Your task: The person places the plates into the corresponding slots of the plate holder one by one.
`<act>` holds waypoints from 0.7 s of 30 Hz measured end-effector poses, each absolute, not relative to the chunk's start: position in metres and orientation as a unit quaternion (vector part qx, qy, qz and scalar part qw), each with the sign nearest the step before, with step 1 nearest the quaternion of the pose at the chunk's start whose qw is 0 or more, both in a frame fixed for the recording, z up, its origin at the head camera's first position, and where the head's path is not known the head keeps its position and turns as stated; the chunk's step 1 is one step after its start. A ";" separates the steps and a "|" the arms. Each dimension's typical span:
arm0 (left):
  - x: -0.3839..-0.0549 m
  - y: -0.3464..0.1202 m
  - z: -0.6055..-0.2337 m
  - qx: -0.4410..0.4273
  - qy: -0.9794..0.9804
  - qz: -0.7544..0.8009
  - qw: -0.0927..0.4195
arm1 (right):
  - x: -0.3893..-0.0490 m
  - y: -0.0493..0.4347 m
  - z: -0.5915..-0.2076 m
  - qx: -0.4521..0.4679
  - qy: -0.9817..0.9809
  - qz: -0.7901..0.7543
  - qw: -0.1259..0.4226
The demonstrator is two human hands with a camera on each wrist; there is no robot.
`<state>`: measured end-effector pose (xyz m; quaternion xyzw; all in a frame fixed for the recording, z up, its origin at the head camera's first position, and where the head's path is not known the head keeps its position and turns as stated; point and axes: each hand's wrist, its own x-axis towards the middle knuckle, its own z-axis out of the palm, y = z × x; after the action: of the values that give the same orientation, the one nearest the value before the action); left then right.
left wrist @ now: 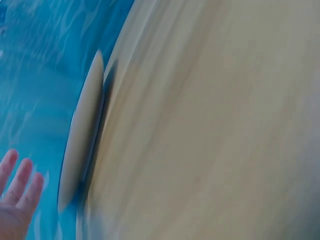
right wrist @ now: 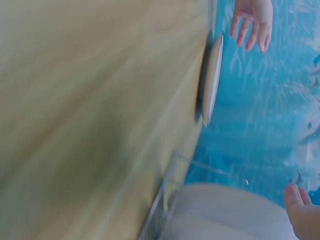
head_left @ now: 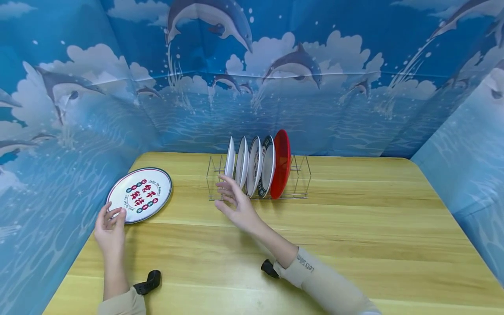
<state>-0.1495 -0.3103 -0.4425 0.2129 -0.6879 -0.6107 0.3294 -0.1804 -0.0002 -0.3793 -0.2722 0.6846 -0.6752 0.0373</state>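
Lettered plate first, head view: white, dark-edged, red print up, lying on the wooden surface at about 9 o'clock from the wire rack. Left hand at the plate's 7 to 8 o'clock, overlapping its rim in this view. Its grip is moderately wide: thumb and fingers apart, loosely bent.

Rack contents, from its 9 o'clock end towards 3: outermost white plate, second white plate, printed plate, dark-rimmed plate, red plate. All stand on edge. Right hand at the rack's 7 o'clock, near the outermost white plate; contact cannot be told. Grip wide, thumb well off the fingers. Beige sleeve runs off towards 4 o'clock. Dolphin backdrop at 12.

Left wrist view: lettered plate nearly edge-on at 9 o'clock, shadow beside it. Left fingers at 8 o'clock, spread, apart from it.

Right wrist view, blurred: left hand at 1 o'clock, fingers relaxed; a gap separates it from the lettered plate at 2. Right fingertips at 4, a large pale plate face at 5, rack wires at 6.
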 end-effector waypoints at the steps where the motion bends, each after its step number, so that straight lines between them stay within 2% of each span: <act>1: -0.149 -0.316 -0.446 0.221 -0.677 -0.620 0.329 | -0.181 -0.004 -0.381 -0.271 0.683 -0.677 0.048; 6: -0.145 -0.335 -0.456 0.264 -0.652 -0.637 0.315 | -0.183 -0.023 -0.394 -0.261 0.667 -0.691 0.101; 13: -0.141 -0.351 -0.460 0.301 -0.654 -0.648 0.251 | -0.199 -0.052 -0.430 -0.234 0.676 -0.685 0.136; 21: -0.151 -0.376 -0.480 0.279 -0.640 -0.692 0.183 | -0.211 -0.071 -0.449 -0.196 0.675 -0.690 0.171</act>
<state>-0.1508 -0.3761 -0.4797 0.2786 -0.6403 -0.6919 0.1835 -0.2115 -0.0714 -0.4486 -0.1964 0.6748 -0.6904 0.1713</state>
